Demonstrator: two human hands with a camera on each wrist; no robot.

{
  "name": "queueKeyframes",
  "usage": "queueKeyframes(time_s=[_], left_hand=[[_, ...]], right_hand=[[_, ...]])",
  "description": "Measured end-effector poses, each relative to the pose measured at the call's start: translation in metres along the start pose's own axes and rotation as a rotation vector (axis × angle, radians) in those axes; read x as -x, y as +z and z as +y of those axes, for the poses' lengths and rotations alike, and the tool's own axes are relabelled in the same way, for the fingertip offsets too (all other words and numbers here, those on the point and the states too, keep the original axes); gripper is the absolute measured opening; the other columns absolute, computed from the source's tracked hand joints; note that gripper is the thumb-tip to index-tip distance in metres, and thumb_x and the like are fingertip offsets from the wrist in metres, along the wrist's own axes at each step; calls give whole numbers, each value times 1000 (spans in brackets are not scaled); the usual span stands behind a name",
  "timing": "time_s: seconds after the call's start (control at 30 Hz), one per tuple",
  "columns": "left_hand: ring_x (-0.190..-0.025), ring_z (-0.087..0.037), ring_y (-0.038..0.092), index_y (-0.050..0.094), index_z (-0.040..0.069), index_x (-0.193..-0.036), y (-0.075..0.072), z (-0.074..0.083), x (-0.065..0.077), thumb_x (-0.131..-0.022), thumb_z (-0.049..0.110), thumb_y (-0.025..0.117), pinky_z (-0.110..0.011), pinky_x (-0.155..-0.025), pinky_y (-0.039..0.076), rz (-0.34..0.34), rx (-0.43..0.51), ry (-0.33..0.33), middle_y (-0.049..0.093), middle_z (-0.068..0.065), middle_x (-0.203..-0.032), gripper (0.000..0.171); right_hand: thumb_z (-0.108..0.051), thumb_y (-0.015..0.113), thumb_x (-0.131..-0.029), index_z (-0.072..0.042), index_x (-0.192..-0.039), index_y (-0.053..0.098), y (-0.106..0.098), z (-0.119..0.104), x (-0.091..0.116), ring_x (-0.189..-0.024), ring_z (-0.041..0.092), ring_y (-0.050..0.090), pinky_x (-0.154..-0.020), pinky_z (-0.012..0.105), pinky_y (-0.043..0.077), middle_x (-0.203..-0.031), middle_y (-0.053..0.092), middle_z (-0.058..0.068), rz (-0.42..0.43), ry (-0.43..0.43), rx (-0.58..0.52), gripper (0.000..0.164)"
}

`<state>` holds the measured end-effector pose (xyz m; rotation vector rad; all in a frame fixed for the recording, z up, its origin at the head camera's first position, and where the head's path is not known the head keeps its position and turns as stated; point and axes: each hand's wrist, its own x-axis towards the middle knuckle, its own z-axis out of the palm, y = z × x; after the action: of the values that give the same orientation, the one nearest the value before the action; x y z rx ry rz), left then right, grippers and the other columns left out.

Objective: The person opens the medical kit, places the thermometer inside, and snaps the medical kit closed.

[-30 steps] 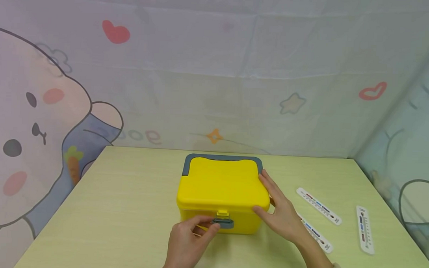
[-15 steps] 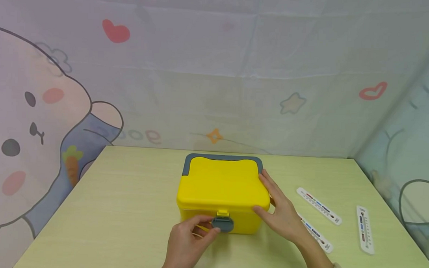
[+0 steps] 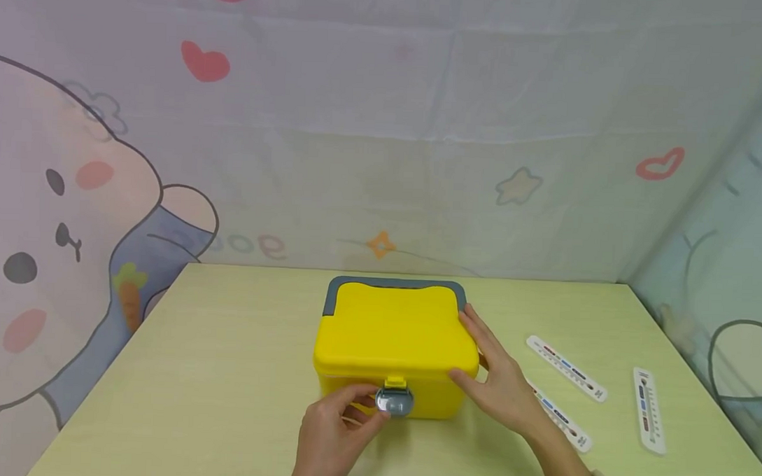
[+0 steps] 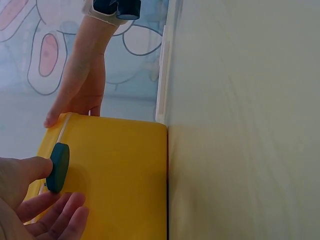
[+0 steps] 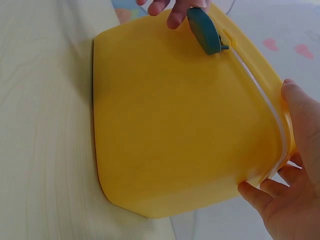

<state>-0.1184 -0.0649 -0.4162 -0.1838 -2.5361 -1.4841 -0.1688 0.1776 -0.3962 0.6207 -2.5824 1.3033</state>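
A yellow box (image 3: 390, 329) with a grey handle (image 3: 404, 284) folded along the back of its lid stands on the table, lid down. On its front is a grey latch (image 3: 395, 402), its flat face turned toward me. My left hand (image 3: 336, 429) pinches the latch's left edge, the thumb (image 4: 37, 167) against it in the left wrist view and the other fingers near the box front. Over the right side of the box lies my right hand (image 3: 502, 386), thumb on the lid's front corner. In the right wrist view its fingers (image 5: 257, 197) touch the side wall, loosely extended.
Three white thermometers lie to the right: one at the back (image 3: 567, 368), one partly behind the right forearm (image 3: 560, 416), one near the right edge (image 3: 649, 410). A printed curtain (image 3: 360, 125) hangs behind the pale table (image 3: 193, 371).
The latch has swung downward, from nearly edge-on to showing its broad face, with my left hand staying at it. My right hand and the box have kept their places.
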Motion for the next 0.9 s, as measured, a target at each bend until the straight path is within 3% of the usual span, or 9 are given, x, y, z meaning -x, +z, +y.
queueKeyframes(time_s=[0.2,0.43,0.7,0.9], left_hand=[[-64,0,60,70,20,-95,1,0,1,-72,24,78,-15,-59,51,19,-14,18,67,7,-82,24],[-66,-1,61,69,21,-95,1,-2,1,-73,27,78,-15,-59,51,28,-51,39,67,7,-85,24],[-76,-7,62,68,23,-98,-5,-3,3,-76,39,73,-19,-63,53,47,-164,123,65,10,-94,28],[-77,-8,63,68,22,-94,-17,0,3,-72,23,79,-21,-66,54,91,-170,212,65,12,-93,24]], right_hand=[[-16,67,-85,-3,-144,28,-6,-28,1,-134,36,28,-95,47,43,-152,17,15,-3,6,-1,72],[-16,67,-85,-4,-144,28,-6,-27,1,-135,35,28,-95,46,43,-153,17,14,-3,13,0,73],[-15,67,-85,-3,-144,28,-6,-27,2,-135,36,27,-95,46,43,-152,17,14,3,6,-8,72],[-15,67,-85,-4,-144,28,-6,-29,2,-135,35,28,-95,46,43,-153,17,13,3,10,-11,72]])
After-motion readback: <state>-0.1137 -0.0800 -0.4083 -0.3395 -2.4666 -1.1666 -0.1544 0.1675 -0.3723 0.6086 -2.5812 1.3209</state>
